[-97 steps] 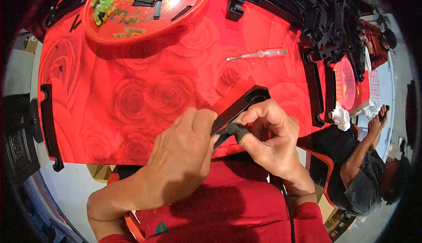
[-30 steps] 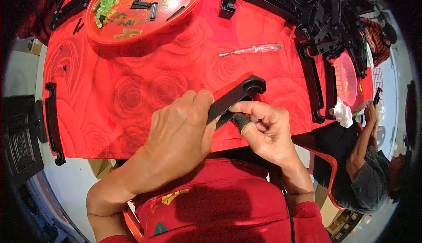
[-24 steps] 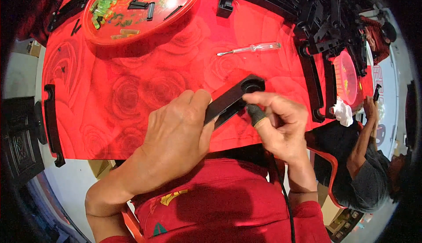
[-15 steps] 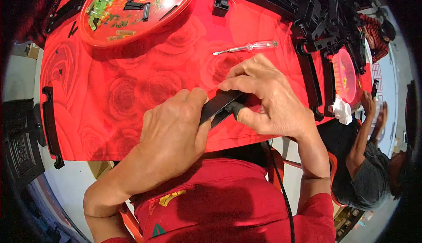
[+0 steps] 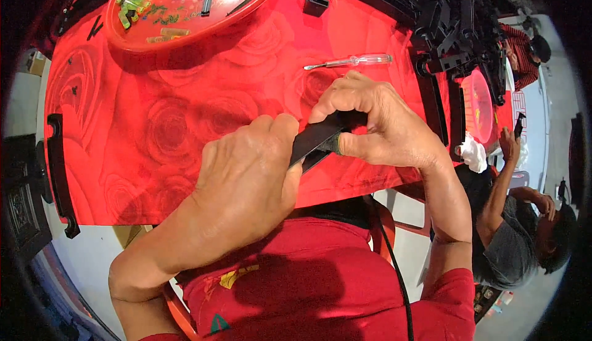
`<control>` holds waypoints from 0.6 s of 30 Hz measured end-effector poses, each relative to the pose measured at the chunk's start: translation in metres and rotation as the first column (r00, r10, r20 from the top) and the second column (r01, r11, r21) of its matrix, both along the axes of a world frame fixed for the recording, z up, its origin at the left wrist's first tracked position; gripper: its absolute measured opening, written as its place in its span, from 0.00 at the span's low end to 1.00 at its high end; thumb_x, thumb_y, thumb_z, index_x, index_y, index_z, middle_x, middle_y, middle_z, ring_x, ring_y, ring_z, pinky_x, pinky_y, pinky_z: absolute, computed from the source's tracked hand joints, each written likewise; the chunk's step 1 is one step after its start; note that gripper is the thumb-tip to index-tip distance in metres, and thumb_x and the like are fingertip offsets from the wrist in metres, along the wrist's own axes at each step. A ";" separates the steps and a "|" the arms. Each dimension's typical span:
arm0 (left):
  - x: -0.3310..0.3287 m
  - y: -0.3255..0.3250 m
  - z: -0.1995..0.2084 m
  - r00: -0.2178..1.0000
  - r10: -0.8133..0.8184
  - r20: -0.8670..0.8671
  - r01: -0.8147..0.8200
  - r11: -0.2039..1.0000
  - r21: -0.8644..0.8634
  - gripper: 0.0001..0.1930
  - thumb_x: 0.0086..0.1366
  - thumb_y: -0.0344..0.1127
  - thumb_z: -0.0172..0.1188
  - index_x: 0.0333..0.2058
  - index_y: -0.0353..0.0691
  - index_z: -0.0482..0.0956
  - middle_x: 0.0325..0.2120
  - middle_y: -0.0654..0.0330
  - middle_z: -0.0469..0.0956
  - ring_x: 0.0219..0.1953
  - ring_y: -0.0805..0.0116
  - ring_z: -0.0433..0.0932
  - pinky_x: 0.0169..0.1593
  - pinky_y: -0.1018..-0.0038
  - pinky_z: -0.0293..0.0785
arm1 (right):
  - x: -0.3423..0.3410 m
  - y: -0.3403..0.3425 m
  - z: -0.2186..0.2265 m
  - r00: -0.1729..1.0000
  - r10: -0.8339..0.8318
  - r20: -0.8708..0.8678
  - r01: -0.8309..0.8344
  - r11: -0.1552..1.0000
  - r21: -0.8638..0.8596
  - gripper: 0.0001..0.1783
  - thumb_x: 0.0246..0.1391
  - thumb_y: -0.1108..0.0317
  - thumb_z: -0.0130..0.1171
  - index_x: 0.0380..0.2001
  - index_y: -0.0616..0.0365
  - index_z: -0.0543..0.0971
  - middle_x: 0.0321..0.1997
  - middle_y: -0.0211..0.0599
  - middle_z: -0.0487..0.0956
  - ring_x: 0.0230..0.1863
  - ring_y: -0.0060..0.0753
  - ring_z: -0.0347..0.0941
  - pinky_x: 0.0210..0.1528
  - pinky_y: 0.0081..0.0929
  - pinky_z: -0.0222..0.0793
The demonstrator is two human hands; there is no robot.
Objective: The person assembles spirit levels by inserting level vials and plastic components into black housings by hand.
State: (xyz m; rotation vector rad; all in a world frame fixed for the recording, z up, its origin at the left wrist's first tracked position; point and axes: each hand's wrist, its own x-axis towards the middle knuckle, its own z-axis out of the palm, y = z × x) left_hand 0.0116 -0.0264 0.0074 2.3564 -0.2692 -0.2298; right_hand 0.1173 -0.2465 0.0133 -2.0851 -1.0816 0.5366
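Observation:
A flat black plastic part (image 5: 313, 141) is held between both hands over the near edge of the table. My left hand (image 5: 250, 162) is closed around its lower end, with the fingers curled over it. At the upper end, my right hand (image 5: 385, 125) grips it between thumb and fingers; a black covering is on the thumb's tip. The palms hide much of the part. Beyond my right hand lies a screwdriver (image 5: 357, 61) with a clear handle, its metal blade pointing left.
A red round tray (image 5: 185, 44) at the far left holds yellow-green clear pieces and small black parts. Long black plastic parts (image 5: 441, 26) are heaped at the far right, near a pink basket (image 5: 478, 106) and white tissue (image 5: 473, 153). Another black piece (image 5: 58, 174) lies along the left edge. Co-workers sit at right.
My right hand has shifted slightly up and to the right along with the black part. My left hand stays on its lower end. A co-worker's arms at right have moved.

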 end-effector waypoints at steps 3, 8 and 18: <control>0.000 0.001 -0.001 1.000 -0.001 0.017 0.001 1.000 0.009 0.11 0.60 0.30 0.63 0.40 0.38 0.73 0.31 0.45 0.76 0.35 0.38 0.79 0.36 0.48 0.73 | -0.001 0.002 0.000 1.000 -0.006 -0.017 0.006 1.000 -0.019 0.14 0.41 0.73 0.68 0.36 0.57 0.82 0.31 0.36 0.77 0.38 0.45 0.74 0.44 0.41 0.70; -0.002 0.000 0.000 0.999 -0.018 0.027 0.017 1.000 0.010 0.12 0.59 0.30 0.64 0.40 0.38 0.73 0.31 0.47 0.75 0.36 0.39 0.78 0.37 0.49 0.72 | -0.008 0.003 0.000 0.999 -0.049 0.008 0.049 0.999 -0.010 0.13 0.41 0.73 0.68 0.35 0.58 0.82 0.30 0.38 0.77 0.36 0.45 0.73 0.41 0.40 0.69; -0.007 0.012 0.013 0.995 -0.092 0.029 0.091 0.995 0.037 0.11 0.61 0.29 0.64 0.41 0.40 0.73 0.31 0.49 0.75 0.35 0.41 0.78 0.36 0.49 0.72 | -0.025 0.006 0.010 0.989 -0.114 -0.089 0.112 0.993 -0.028 0.10 0.42 0.74 0.66 0.31 0.61 0.81 0.27 0.43 0.79 0.31 0.46 0.76 0.37 0.40 0.71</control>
